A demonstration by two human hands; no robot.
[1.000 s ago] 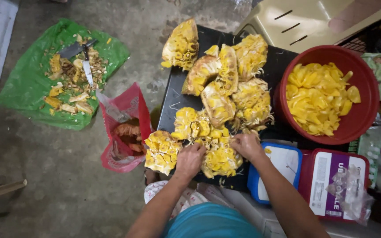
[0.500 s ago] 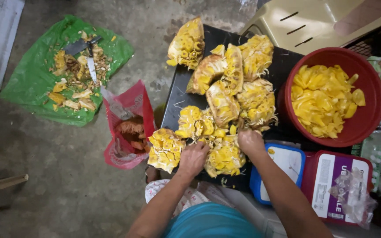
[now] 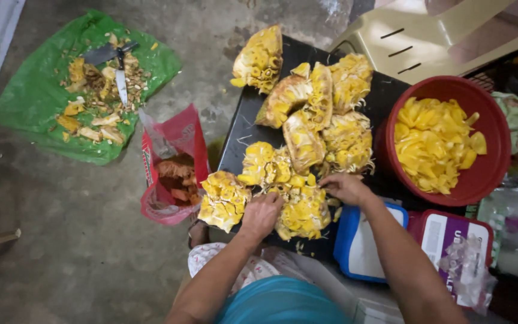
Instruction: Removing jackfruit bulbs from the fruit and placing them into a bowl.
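Several yellow jackfruit chunks (image 3: 313, 114) lie piled on a black board (image 3: 244, 129). My left hand (image 3: 263, 213) grips the near side of a jackfruit piece (image 3: 301, 207) at the board's front edge. My right hand (image 3: 344, 187) pinches the same piece's right end, fingers closed on its flesh. Another chunk (image 3: 223, 199) lies just left of my left hand. A red bowl (image 3: 491, 174) at the right holds peeled yellow bulbs (image 3: 436, 144).
A red plastic bag (image 3: 172, 171) with brown scraps stands left of the board. A green sheet (image 3: 37, 102) on the concrete floor carries peelings and a knife (image 3: 119, 75). A blue-lidded tub (image 3: 361, 243) and a red-rimmed container (image 3: 451, 240) sit near my right arm. A beige chair (image 3: 427, 39) stands behind.
Both hands stay on the front jackfruit piece and have shifted slightly over it. The camera view has drifted a little, so everything sits a bit further right.
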